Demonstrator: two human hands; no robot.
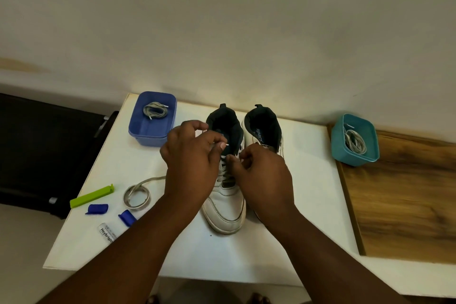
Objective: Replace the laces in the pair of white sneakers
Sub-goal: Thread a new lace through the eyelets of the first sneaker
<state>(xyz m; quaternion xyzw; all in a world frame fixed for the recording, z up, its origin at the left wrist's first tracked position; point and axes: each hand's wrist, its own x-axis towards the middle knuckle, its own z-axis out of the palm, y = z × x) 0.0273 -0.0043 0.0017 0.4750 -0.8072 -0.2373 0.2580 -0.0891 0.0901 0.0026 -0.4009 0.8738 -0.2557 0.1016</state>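
The left hand [190, 155] is pinching a lace tip [227, 145] between thumb and forefinger, just above the upper eyelets of the left sneaker [225, 207]. The right hand [261, 177] is curling its fingers at the eyelets opposite, probably gripping the lace's other end, though this is hard to see. To thread well, the person should be keeping the tip stiff and pulling both ends evenly. The sneaker is standing on the white table [222, 254], its long axis running toe toward the person, heel toward the wall.
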